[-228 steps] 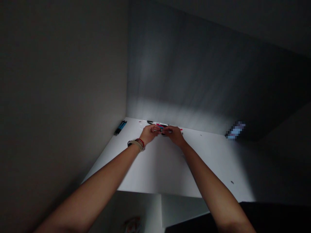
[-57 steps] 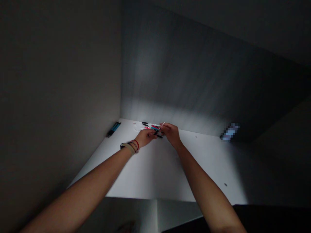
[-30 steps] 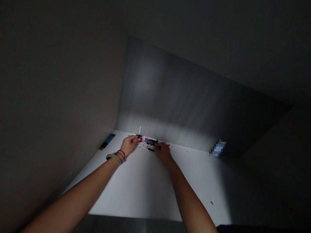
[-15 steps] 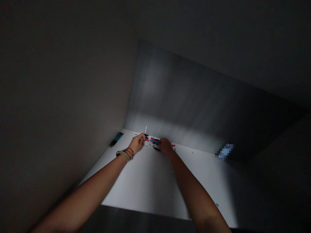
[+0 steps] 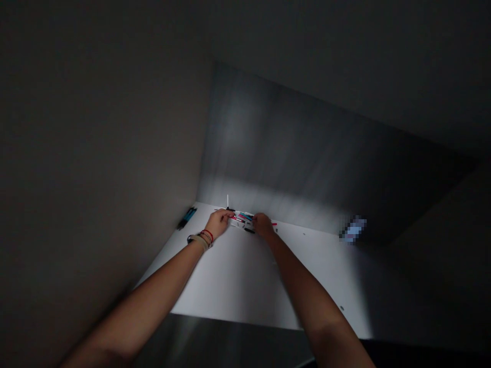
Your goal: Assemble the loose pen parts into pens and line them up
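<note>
- The left hand is partly curled, fingertips drawn close together; what is gripped, if anything, cannot be told.
- The right hand is curled among the pieces, its fingertips partly hidden; its grip cannot be made out.
- Red, teal and black pen parts are spread on the white bench between the hands.
- A thin white rod is seen pointing up just beyond the left hand's fingers.
- Blue-and-black pens are grouped left of the left hand.

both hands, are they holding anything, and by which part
The left hand seems to pinch a white stick near its dark lower end. Whether the right hand, at the pen parts, grips anything cannot be told.
</note>
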A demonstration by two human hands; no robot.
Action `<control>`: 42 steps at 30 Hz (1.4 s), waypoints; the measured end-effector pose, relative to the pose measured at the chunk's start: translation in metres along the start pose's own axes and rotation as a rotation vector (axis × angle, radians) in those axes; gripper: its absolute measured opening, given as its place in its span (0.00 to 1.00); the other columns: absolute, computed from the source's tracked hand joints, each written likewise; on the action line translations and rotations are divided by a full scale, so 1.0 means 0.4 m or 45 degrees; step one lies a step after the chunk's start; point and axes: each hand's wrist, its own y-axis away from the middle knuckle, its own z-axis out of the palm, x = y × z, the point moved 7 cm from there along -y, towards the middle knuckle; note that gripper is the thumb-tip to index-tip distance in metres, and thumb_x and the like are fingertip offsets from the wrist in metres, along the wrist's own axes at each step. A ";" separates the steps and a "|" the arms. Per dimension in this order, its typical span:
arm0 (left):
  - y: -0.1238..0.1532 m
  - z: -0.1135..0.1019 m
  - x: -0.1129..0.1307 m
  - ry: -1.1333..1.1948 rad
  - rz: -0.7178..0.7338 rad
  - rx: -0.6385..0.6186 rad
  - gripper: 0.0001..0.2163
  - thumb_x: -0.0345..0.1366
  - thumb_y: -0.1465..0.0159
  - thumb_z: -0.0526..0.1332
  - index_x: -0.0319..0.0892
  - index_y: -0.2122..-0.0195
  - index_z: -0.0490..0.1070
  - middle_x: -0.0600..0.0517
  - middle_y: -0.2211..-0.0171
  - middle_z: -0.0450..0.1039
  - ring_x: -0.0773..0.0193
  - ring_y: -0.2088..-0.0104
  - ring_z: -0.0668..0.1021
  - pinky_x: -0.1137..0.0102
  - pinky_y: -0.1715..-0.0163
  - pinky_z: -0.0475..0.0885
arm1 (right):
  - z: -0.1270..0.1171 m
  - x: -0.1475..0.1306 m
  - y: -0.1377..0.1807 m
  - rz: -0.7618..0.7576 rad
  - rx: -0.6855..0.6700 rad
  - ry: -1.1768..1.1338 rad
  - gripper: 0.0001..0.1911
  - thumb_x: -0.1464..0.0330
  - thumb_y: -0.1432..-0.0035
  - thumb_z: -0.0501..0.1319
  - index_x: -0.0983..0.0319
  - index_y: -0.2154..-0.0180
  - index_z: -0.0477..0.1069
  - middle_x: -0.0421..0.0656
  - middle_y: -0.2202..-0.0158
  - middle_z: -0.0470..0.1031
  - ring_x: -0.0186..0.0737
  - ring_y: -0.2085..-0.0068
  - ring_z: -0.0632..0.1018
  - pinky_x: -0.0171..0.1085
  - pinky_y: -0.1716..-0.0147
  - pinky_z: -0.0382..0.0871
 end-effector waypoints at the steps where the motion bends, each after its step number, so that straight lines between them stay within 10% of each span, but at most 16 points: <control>1: 0.000 0.000 0.001 0.005 -0.007 0.001 0.13 0.31 0.38 0.56 0.42 0.62 0.82 0.46 0.61 0.82 0.57 0.58 0.80 0.63 0.52 0.73 | -0.006 0.011 0.007 0.046 0.044 -0.057 0.07 0.73 0.43 0.61 0.64 0.68 0.78 0.49 0.63 0.81 0.44 0.60 0.79 0.37 0.58 0.69; 9: 0.006 0.027 0.035 0.011 0.005 -0.117 0.14 0.38 0.35 0.58 0.40 0.56 0.82 0.45 0.60 0.80 0.59 0.63 0.79 0.67 0.62 0.73 | 0.022 0.061 0.105 0.171 0.087 -0.641 0.15 0.60 0.44 0.62 0.63 0.62 0.79 0.42 0.70 0.81 0.42 0.69 0.79 0.37 0.69 0.71; 18: 0.012 0.048 0.063 0.104 -0.016 -0.236 0.19 0.52 0.35 0.60 0.41 0.65 0.81 0.50 0.72 0.77 0.61 0.70 0.75 0.69 0.67 0.69 | 0.057 -0.073 0.154 -0.153 0.012 -0.700 0.08 0.63 0.45 0.66 0.61 0.66 0.79 0.43 0.66 0.83 0.41 0.63 0.80 0.36 0.60 0.72; 26: 0.021 0.042 0.043 0.088 -0.106 -0.215 0.20 0.53 0.35 0.59 0.41 0.69 0.78 0.52 0.77 0.72 0.63 0.74 0.72 0.71 0.73 0.66 | -0.133 0.084 0.137 0.087 0.354 -0.443 0.13 0.64 0.37 0.58 0.62 0.61 0.80 0.42 0.64 0.82 0.38 0.63 0.79 0.34 0.59 0.71; 33: 0.029 0.059 0.036 0.002 -0.018 -0.314 0.19 0.51 0.34 0.58 0.41 0.69 0.77 0.52 0.74 0.74 0.63 0.71 0.74 0.70 0.69 0.68 | -0.116 0.184 0.163 0.234 -0.268 -0.140 0.05 0.76 0.56 0.71 0.61 0.75 0.80 0.43 0.70 0.82 0.44 0.65 0.81 0.36 0.62 0.70; 42: 0.030 0.053 0.025 -0.011 -0.023 -0.300 0.18 0.51 0.33 0.57 0.42 0.69 0.76 0.52 0.73 0.75 0.62 0.71 0.75 0.70 0.67 0.69 | -0.161 0.154 0.173 0.210 -0.259 -0.131 0.06 0.73 0.57 0.73 0.61 0.73 0.80 0.42 0.69 0.82 0.44 0.65 0.79 0.36 0.65 0.68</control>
